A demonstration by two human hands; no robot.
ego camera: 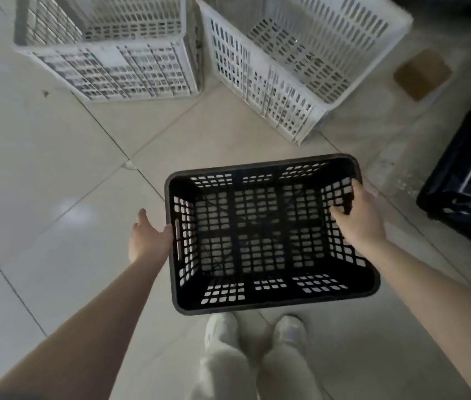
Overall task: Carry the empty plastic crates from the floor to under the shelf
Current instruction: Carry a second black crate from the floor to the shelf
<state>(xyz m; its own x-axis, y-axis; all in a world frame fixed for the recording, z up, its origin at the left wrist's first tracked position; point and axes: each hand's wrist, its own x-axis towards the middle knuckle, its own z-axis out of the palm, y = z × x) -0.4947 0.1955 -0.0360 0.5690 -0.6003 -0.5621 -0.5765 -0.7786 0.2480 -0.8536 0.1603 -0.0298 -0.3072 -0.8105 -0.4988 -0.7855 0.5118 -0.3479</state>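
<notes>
An empty black plastic crate (pixel 269 235) with perforated walls is right in front of my feet, mouth up. My right hand (pixel 357 216) grips its right rim, fingers hooked over the wall into the crate. My left hand (pixel 146 236) is flat against the outside of the left wall by the handle slot, fingers spread, with nothing in its grasp. Two empty white crates stand farther off on the floor: one at the upper left (pixel 107 44), one at the upper right (pixel 300 62).
Pale floor tiles (pixel 55 197) stretch to the left. A dark blue crate (pixel 468 183) sits at the right edge. A small brown cardboard piece (pixel 422 75) lies on the floor at the upper right. My white shoes (pixel 254 332) stand just behind the black crate.
</notes>
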